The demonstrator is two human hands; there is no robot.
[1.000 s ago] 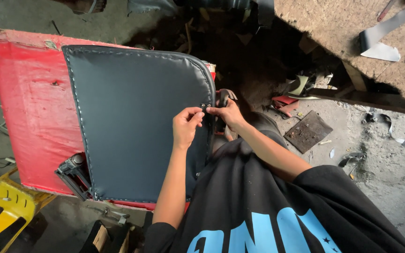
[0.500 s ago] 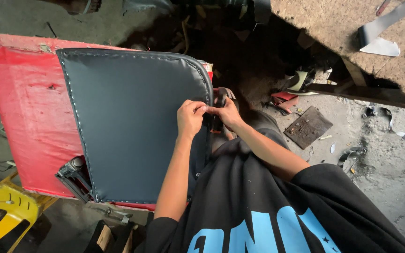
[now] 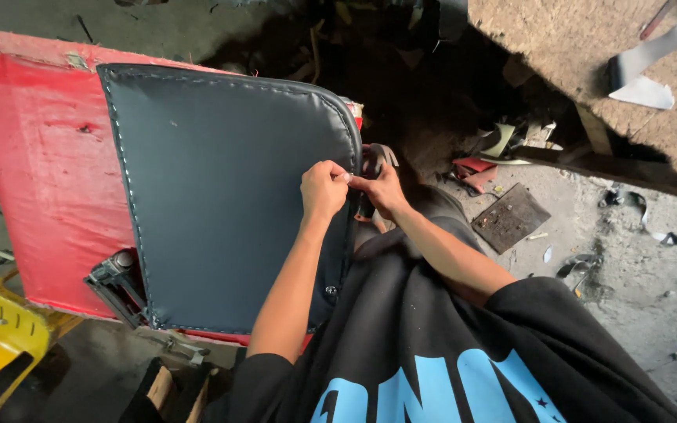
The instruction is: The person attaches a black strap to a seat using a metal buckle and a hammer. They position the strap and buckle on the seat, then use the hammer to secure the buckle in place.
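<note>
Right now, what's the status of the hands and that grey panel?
Left hand and right hand pinch the grey panel's right edge. Panel lies on red board. Nothing in the way.

A dark grey padded cover (image 3: pixel 229 196) with pale stitching along its edges lies on a red board (image 3: pixel 41 172). The left hand (image 3: pixel 323 188) is curled into a fist on the cover's right edge, and the right hand (image 3: pixel 381 188) meets it there, fingertips touching, pinching at the seam just below the rounded corner. Both forearms reach out from a black shirt (image 3: pixel 432 345) with light blue print. A black metal bracket (image 3: pixel 115 282) sticks out beside the cover's lower left corner. A yellow object (image 3: pixel 1 337) sits at the lower left. To the right, a rusty metal plate (image 3: pixel 511 218) lies on the dusty ground (image 3: pixel 636 298) among scraps.
</note>
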